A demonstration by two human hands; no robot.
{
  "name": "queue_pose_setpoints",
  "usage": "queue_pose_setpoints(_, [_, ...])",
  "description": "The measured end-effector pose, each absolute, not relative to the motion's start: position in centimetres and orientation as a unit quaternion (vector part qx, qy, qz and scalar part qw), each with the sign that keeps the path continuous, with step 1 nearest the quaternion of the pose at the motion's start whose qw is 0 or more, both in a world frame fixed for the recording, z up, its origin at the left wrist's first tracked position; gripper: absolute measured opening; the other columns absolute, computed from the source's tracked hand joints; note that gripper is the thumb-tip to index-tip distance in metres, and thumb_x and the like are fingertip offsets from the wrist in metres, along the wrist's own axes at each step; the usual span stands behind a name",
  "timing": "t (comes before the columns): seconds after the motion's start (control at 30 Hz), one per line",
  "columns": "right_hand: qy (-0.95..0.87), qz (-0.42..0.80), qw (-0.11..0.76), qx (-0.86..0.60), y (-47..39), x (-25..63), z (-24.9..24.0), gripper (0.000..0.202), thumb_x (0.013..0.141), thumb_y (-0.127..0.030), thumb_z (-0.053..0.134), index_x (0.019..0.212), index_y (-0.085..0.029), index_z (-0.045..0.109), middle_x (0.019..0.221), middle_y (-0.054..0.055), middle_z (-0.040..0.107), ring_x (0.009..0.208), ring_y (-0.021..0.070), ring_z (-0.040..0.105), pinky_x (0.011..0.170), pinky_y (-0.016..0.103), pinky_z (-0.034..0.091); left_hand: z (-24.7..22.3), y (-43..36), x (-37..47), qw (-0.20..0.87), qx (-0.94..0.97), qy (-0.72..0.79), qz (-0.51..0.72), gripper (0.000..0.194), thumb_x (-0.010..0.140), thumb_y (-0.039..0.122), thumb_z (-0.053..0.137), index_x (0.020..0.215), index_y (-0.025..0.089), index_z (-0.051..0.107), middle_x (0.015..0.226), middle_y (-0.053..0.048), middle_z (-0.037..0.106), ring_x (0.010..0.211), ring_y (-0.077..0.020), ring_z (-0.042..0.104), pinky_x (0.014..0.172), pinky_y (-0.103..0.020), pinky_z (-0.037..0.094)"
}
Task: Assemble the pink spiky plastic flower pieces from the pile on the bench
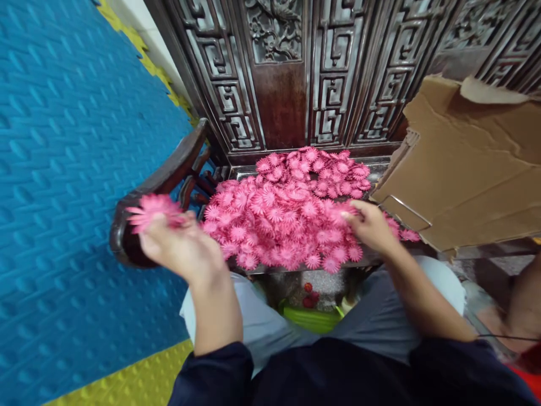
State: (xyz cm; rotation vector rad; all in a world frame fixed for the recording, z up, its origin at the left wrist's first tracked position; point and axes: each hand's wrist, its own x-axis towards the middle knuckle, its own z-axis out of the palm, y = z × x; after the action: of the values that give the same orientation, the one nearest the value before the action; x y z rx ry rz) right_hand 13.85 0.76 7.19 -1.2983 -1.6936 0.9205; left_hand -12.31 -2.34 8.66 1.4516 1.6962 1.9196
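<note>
A big heap of pink artificial flower heads (274, 220), with thin pointed petals, covers the dark wooden seat in front of me. My left hand (181, 242) is raised at the left, above the armrest, closed on a pink flower head (154, 211); whether it is one or a small stack, I cannot tell. At the heap's right side my right hand (372, 223) pinches a pink flower head (342, 214) between thumb and fingers. That flower is slightly blurred and overlaps the heap. A few loose flower heads (408, 234) lie right of that hand.
The carved wooden backrest (283, 107) rises behind the heap, with a curved armrest (127, 237) at left. Torn cardboard (477, 169) stands at right. Blue foam matting (63, 169) spreads left. A green container (310, 318) sits between my knees; another person's limb (524, 299) shows far right.
</note>
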Motion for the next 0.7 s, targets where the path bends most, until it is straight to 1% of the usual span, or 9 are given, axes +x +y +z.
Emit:
queue_pose_setpoints(0.03, [-0.649,0.415,0.382,-0.51,1.2,14.6,6.7,0.014,0.072,-0.028,0.06,0.066,-0.017,0.056,0.06,-0.001,0.053,0.058,0.0122,0.044,0.057,0.025,0.034,8.7,-2.1,-13.4,0.092,0.464,0.572,0.67,0.02,0.085,0.029,0.042,0.07,0.02,0.051,0.071,0.001,0.055,0.07,-0.0116,0.048,0.068,-0.027,0.041])
queue_pose_setpoints(0.07, [-0.621,0.454,0.383,-0.512,1.6,15.1,6.3,0.014,0.073,-0.03,0.059,0.07,-0.017,0.058,0.062,-0.001,0.055,0.059,0.0126,0.046,0.058,0.026,0.036,8.4,-1.8,-13.9,0.129,0.412,0.557,0.71,0.013,0.079,0.029,0.051,0.07,0.02,0.053,0.071,0.001,0.056,0.069,-0.0114,0.05,0.066,-0.027,0.041])
queue_pose_setpoints(0.1, [-0.601,0.468,0.391,-0.517,1.8,15.3,6.0,0.014,0.072,-0.031,0.059,0.071,-0.017,0.059,0.064,-0.001,0.056,0.06,0.0127,0.047,0.06,0.027,0.037,7.9,-1.6,-13.8,0.231,0.407,0.555,0.688,0.011,0.072,0.029,0.06,0.07,0.019,0.057,0.072,0.001,0.059,0.069,-0.0117,0.053,0.067,-0.027,0.043])
queue_pose_setpoints(0.17, [-0.578,0.482,0.419,-0.508,1.8,14.9,5.8,0.015,0.068,-0.026,0.062,0.08,-0.018,0.062,0.077,0.0,0.062,0.071,0.0138,0.053,0.068,0.027,0.04,6.5,-1.0,-12.3,0.354,0.405,0.57,0.622,0.016,0.067,0.032,0.066,0.072,0.017,0.062,0.071,0.0,0.062,0.068,-0.012,0.056,0.067,-0.026,0.044])
queue_pose_setpoints(0.23, [-0.561,0.509,0.431,-0.491,1.5,14.0,5.7,0.023,0.065,-0.023,0.062,0.088,-0.02,0.064,0.091,0.001,0.064,0.083,0.0148,0.055,0.076,0.028,0.04,5.4,-0.5,-9.9,0.409,0.426,0.558,0.583,0.021,0.064,0.035,0.069,0.071,0.017,0.064,0.071,-0.001,0.065,0.07,-0.0129,0.058,0.069,-0.026,0.045])
queue_pose_setpoints(0.27, [-0.541,0.53,0.437,-0.486,1.4,13.5,5.6,0.024,0.064,-0.022,0.062,0.088,-0.02,0.064,0.091,0.0,0.065,0.084,0.0147,0.055,0.077,0.028,0.04,5.1,-0.3,-8.8,0.422,0.429,0.55,0.579,0.023,0.063,0.038,0.07,0.071,0.016,0.065,0.071,-0.001,0.065,0.069,-0.0131,0.058,0.069,-0.026,0.045])
queue_pose_setpoints(0.43, [-0.395,0.651,0.452,-0.464,1.7,12.8,4.2,0.018,0.055,-0.016,0.058,0.072,-0.019,0.061,0.063,-0.004,0.057,0.059,0.0109,0.049,0.06,0.025,0.039,4.8,-0.1,-6.1,0.455,0.468,0.511,0.56,0.025,0.062,0.04,0.072,0.068,0.016,0.063,0.065,0.001,0.062,0.063,-0.0116,0.055,0.065,-0.025,0.045])
queue_pose_setpoints(0.6, [-0.413,0.667,0.454,-0.423,2.0,13.1,4.2,0.017,0.051,-0.013,0.05,0.065,-0.017,0.059,0.062,-0.002,0.056,0.054,0.0096,0.044,0.052,0.023,0.034,4.8,-0.7,-5.6,0.393,0.513,0.521,0.557,0.018,0.068,0.033,0.068,0.074,0.017,0.062,0.069,0.001,0.062,0.064,-0.0103,0.054,0.065,-0.023,0.044])
queue_pose_setpoints(0.7, [-0.454,0.663,0.441,-0.399,1.4,12.6,4.9,0.015,0.057,-0.017,0.05,0.069,-0.017,0.059,0.057,-0.001,0.055,0.052,0.0113,0.044,0.05,0.025,0.034,5.2,-1.2,-5.2,0.337,0.569,0.526,0.535,0.014,0.075,0.031,0.062,0.077,0.017,0.064,0.077,-0.001,0.064,0.073,-0.0124,0.058,0.071,-0.025,0.045])
